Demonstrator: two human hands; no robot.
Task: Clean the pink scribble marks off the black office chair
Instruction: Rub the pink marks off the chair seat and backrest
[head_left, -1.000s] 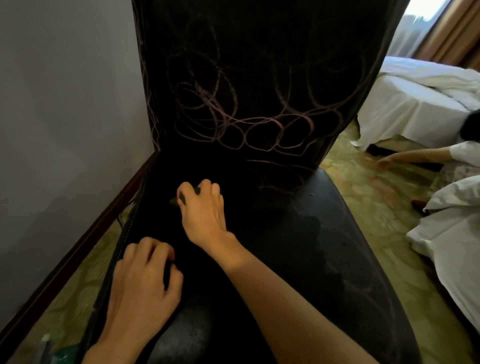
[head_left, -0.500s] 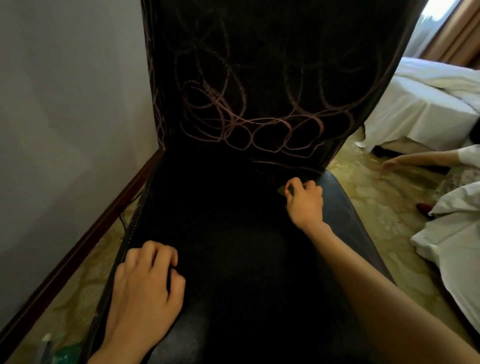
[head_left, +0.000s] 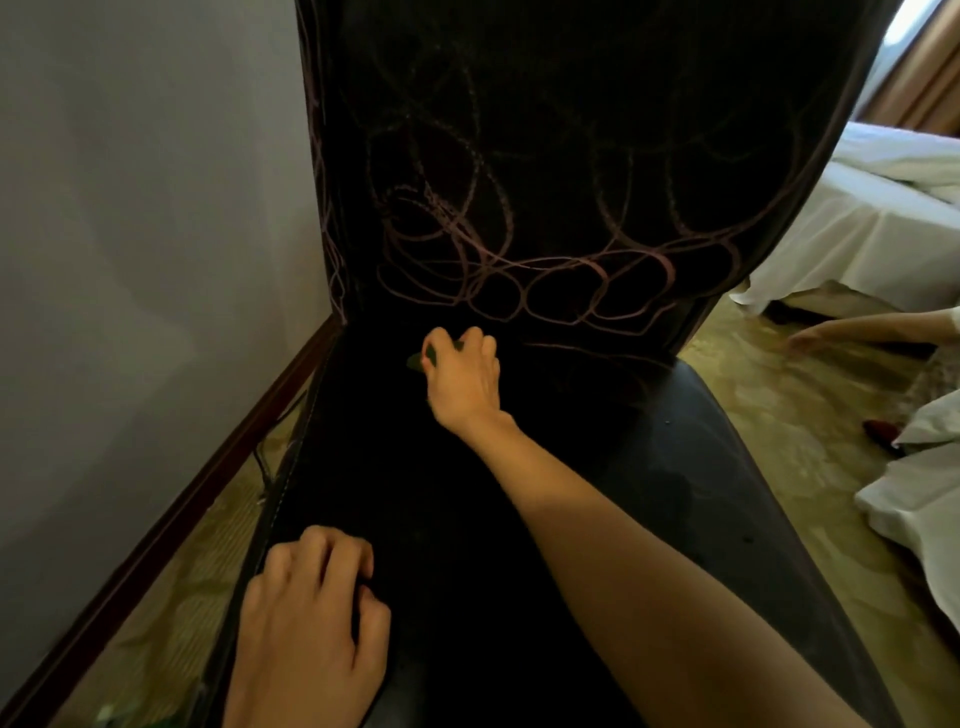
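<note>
- A small green scrubbing pad (head_left: 418, 360) is clenched in the right hand (head_left: 462, 376), pressed at the seat's far crease to scrub.
- The left hand (head_left: 306, 618), curled and grasping nothing, is braced on the black office chair (head_left: 701, 467) to steady it.
- Pink scribble marks (head_left: 519, 265) remain on the backrest.

Black office chair (head_left: 675, 467), pink scribble marks (head_left: 545, 270) looping across upright backrest

The right hand (head_left: 462, 376) sits just above the centre of the frame, its bare forearm running in from the lower right corner. Its fingers are curled tight around something small and dark green — only a sliver shows past the knuckles at its left. The left hand (head_left: 306, 623) lies at the lower left, palm down, fingers bent and bunched, wrist leaving the frame at the bottom edge — grasping nothing visible.
</note>
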